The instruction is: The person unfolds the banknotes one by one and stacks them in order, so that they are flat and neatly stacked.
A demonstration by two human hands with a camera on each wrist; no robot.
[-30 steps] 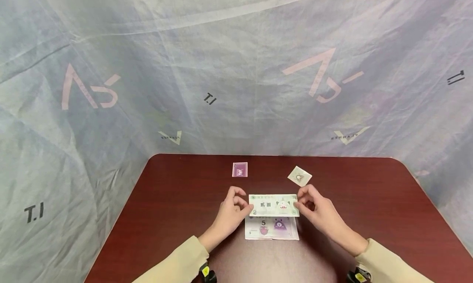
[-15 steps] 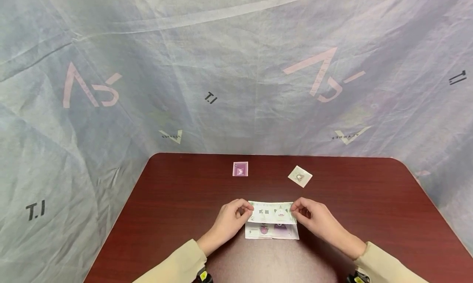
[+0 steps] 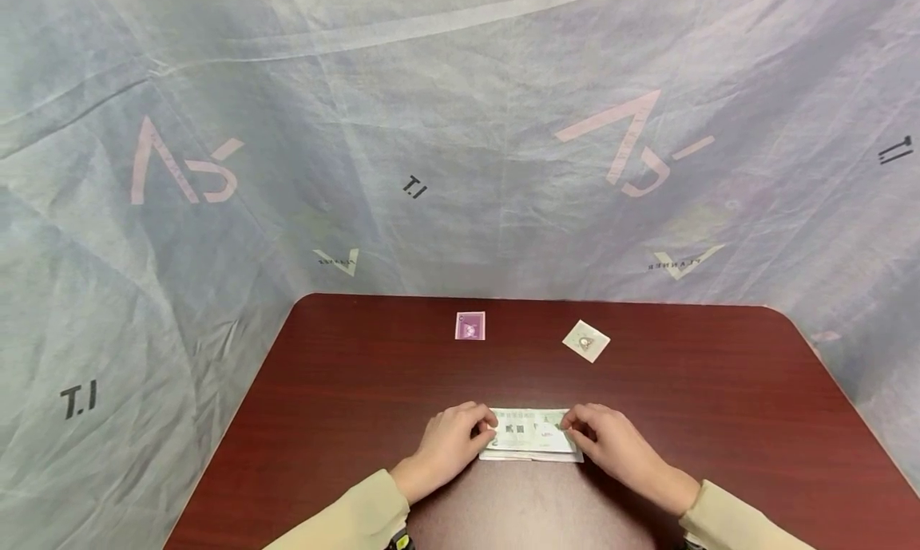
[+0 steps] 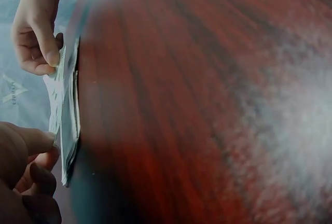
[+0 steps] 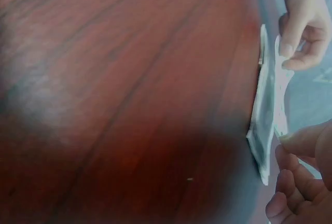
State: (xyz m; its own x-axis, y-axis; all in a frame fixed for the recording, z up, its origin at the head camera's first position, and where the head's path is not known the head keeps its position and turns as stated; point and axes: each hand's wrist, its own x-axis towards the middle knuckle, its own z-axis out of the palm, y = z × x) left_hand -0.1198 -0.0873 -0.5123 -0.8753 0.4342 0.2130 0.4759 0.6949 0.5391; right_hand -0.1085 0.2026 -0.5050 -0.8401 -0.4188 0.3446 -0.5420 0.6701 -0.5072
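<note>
Between both hands is a pale green play banknote (image 3: 528, 430) marked with a 2. My left hand (image 3: 451, 442) pinches its left end between thumb and fingers, and my right hand (image 3: 611, 442) pinches the right end. Beneath it lies a pile of play banknotes (image 3: 530, 457), of which only the near edge shows in the head view. In the left wrist view the pile (image 4: 71, 125) appears as several layered sheets on the table, with the held note just over it. From the right wrist view, a narrow gap separates the note (image 5: 280, 94) from the pile.
Farther back on the dark red table (image 3: 359, 374) lie a small purple square card (image 3: 470, 326) and a pale square card (image 3: 586, 342), turned cornerwise. A grey printed cloth (image 3: 460, 135) hangs behind the table and along its sides.
Both hands have brought the green note down and nearer to me, over the pile. The purple number 5 note on the pile, visible before, is now covered.
</note>
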